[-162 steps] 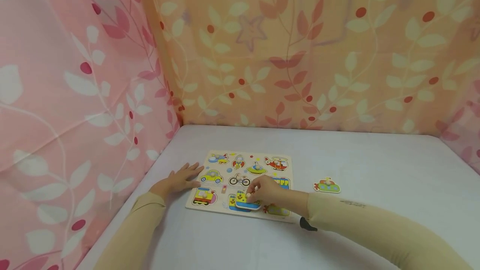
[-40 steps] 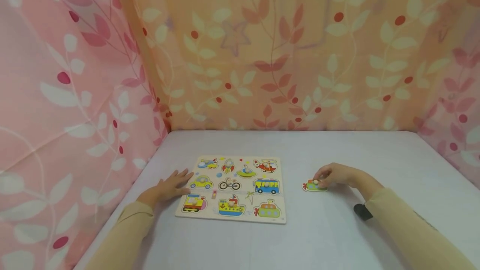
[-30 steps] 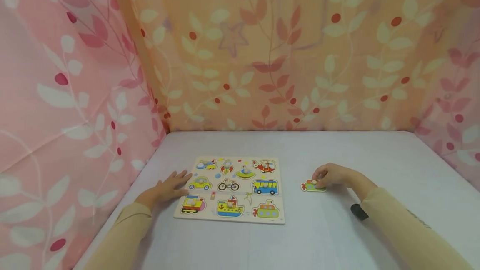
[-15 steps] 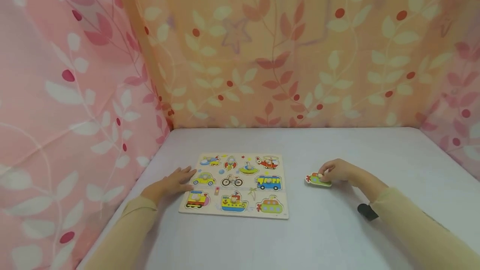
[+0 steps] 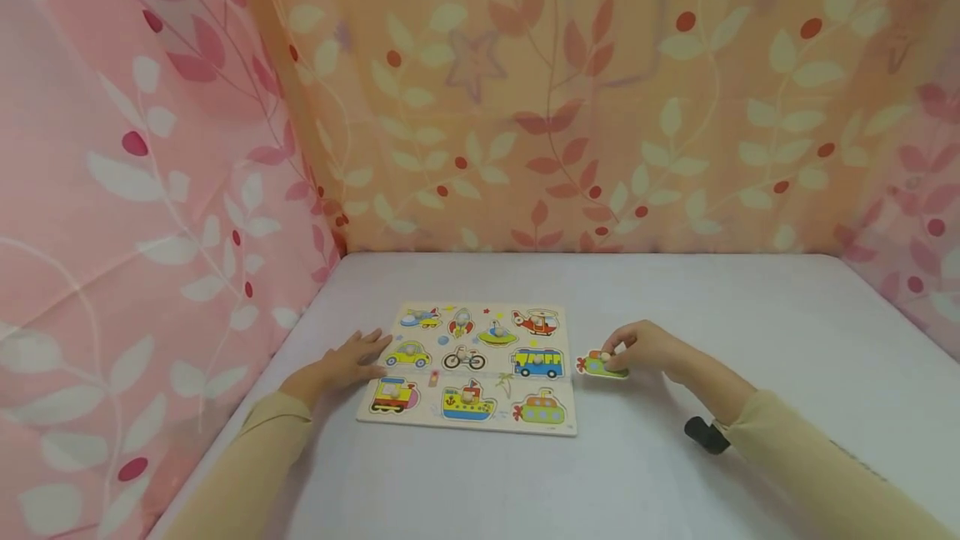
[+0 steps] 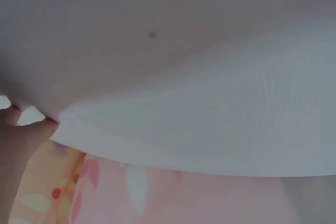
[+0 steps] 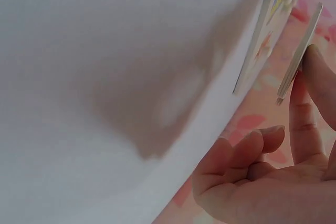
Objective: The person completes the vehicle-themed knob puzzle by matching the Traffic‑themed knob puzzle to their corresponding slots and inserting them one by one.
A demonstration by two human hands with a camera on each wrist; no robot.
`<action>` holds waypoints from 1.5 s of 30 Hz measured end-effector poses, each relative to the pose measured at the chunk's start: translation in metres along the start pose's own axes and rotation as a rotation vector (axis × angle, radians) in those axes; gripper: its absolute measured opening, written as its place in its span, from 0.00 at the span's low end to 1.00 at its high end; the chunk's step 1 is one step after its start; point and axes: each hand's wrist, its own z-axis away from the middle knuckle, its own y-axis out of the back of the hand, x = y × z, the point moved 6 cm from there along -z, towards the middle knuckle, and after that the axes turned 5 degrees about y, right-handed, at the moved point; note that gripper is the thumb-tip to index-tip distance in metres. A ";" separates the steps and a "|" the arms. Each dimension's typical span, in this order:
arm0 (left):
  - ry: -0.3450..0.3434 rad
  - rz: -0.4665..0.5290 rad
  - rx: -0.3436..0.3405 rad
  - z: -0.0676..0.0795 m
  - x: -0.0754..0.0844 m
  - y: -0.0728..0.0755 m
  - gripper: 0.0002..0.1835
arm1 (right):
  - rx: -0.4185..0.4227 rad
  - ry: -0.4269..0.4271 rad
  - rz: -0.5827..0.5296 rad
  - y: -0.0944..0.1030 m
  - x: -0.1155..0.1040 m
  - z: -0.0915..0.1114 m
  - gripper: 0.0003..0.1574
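Note:
In the head view, my right hand (image 5: 647,348) pinches the round knob of a green and orange submarine puzzle piece (image 5: 592,366). The piece hangs just off the right edge of the wooden puzzle board (image 5: 435,426). In the right wrist view, the piece (image 7: 299,56) shows edge-on, raised off the table, with thumb and finger at its knob. My left hand (image 5: 347,367) rests with spread fingers at the board's left edge. On the board, a submarine outline (image 5: 542,410) at the lower right has no knob; knobbed pieces such as the ship (image 5: 467,405) and bus (image 5: 534,363) sit in their places.
The board lies on a white-covered table (image 5: 480,490). A pink patterned curtain (image 5: 165,215) stands at the left and an orange one (image 5: 570,107) at the back. A black strap end (image 5: 705,435) hangs from my right wrist.
The ship piece went from my right hand into the board. My right hand then took the submarine piece off the table, lifted it and moved it left towards the board. My left hand stayed.

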 end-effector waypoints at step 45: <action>-0.028 0.023 -0.007 0.006 0.005 -0.005 0.40 | -0.084 0.055 0.037 -0.091 -0.057 0.013 0.09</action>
